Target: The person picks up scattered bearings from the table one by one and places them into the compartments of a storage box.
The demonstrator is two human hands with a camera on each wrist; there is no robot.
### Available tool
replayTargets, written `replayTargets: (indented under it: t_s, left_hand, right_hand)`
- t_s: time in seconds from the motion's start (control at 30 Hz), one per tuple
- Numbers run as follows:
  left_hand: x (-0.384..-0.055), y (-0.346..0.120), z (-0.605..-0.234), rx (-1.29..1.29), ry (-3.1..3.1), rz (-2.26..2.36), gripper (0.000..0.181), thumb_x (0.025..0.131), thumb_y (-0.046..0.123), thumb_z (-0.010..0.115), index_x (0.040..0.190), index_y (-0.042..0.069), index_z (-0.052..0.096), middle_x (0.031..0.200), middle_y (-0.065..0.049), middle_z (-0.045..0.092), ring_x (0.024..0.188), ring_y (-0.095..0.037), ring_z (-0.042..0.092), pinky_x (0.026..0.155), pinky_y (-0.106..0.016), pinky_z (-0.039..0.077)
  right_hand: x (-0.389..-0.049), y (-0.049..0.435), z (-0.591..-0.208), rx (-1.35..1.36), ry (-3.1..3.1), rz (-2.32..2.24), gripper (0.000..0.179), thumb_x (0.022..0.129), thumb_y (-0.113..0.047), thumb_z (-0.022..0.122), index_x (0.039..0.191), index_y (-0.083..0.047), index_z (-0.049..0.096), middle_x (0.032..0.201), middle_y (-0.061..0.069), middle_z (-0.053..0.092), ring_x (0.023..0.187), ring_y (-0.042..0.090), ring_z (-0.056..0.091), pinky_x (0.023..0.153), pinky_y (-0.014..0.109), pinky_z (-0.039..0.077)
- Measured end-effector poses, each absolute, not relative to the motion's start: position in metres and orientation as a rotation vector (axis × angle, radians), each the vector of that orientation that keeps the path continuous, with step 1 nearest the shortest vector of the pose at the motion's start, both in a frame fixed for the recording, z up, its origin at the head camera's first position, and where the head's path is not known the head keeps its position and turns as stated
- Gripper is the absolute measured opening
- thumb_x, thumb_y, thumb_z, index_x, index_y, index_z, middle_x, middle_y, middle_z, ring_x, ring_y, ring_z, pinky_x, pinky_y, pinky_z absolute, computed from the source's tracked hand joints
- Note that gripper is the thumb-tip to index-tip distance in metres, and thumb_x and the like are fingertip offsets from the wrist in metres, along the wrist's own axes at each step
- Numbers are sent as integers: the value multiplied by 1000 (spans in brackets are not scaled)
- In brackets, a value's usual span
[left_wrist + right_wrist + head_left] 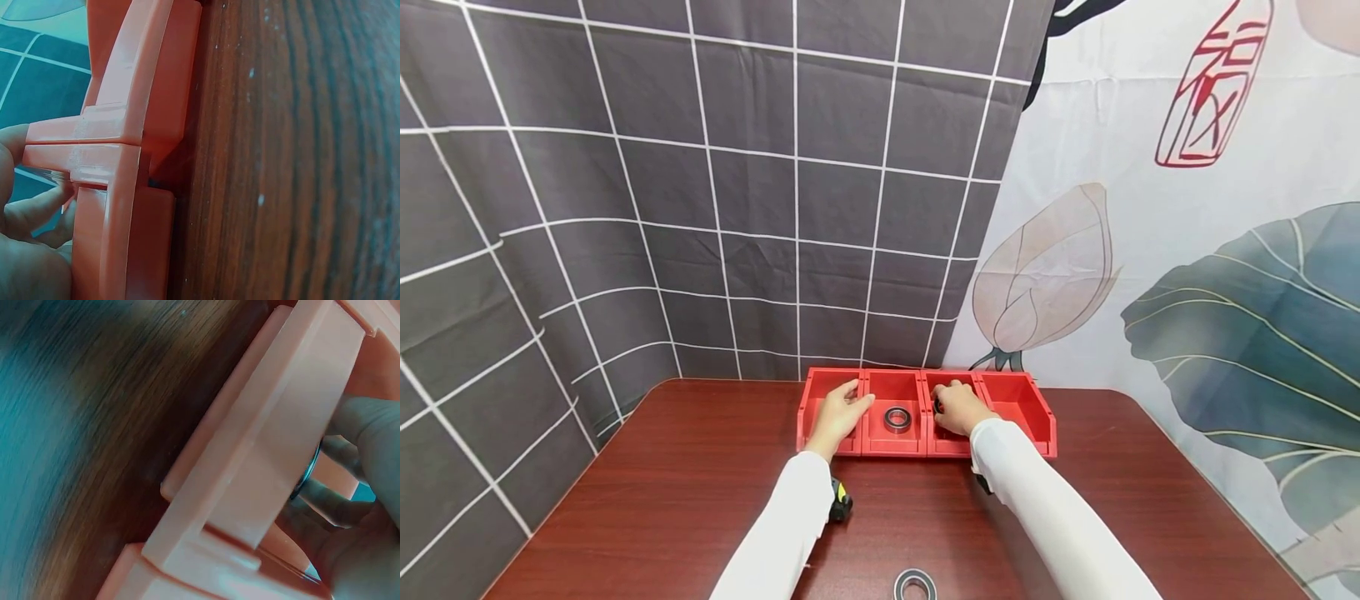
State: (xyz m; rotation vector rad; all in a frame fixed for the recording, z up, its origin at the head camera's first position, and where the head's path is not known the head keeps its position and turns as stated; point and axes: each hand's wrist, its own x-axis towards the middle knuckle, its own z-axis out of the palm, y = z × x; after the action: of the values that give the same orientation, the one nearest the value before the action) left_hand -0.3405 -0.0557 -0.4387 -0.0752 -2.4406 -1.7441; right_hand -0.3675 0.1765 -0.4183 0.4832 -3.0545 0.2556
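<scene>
A row of joined red bins stands at the table's back edge. My right hand reaches into the third bin from the left and pinches a ball bearing, whose dark ring edge shows between the fingers in the right wrist view. My left hand is over the leftmost bin, thumb and fingers spread apart. In the left wrist view they straddle the divider between the first two bins. Another bearing lies flat in the second bin.
A further bearing lies on the brown wooden table near the front, between my forearms. The rightmost bin is beside my right hand. Behind the table hang a grey grid-patterned cloth and a white printed cloth.
</scene>
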Motion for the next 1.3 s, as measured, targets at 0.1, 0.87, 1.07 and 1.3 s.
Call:
replayTargets:
  t_s: [0.1,0.87,1.07,1.3]
  left_hand:
    - [-339,-55,-438,-70,-2447,-1748,56,90,24,68,138,1,51,131,-22,56,118,-35,57,96,-45,48]
    - [-344,-55,-441,-68,-2440,-1735,56,90,25,68,138,2,52,131,-21,57,117,-35,57,96,-45,48]
    - [-341,-54,-439,-63,-2442,-1741,56,90,26,68,138,2,52,131,-21,56,117,-35,57,97,-45,47]
    - [-344,-56,-441,-70,-2444,-1732,56,90,24,68,138,1,51,131,-22,57,118,-35,57,97,-46,47]
  right_hand:
    - [-369,176,-421,455,-3070,260,36,84,-14,72,117,-3,64,105,19,59,99,34,53,91,52,47]
    - [-374,179,-434,480,-3071,273,38,83,-20,74,115,-2,64,103,17,60,98,32,56,93,50,47]
    - [-374,177,-437,458,-3079,291,37,84,-21,73,115,-3,64,104,16,60,99,31,56,95,50,46]
    - [-371,175,-434,410,-3116,334,37,83,-20,74,115,-4,65,103,14,60,98,30,55,94,50,47]
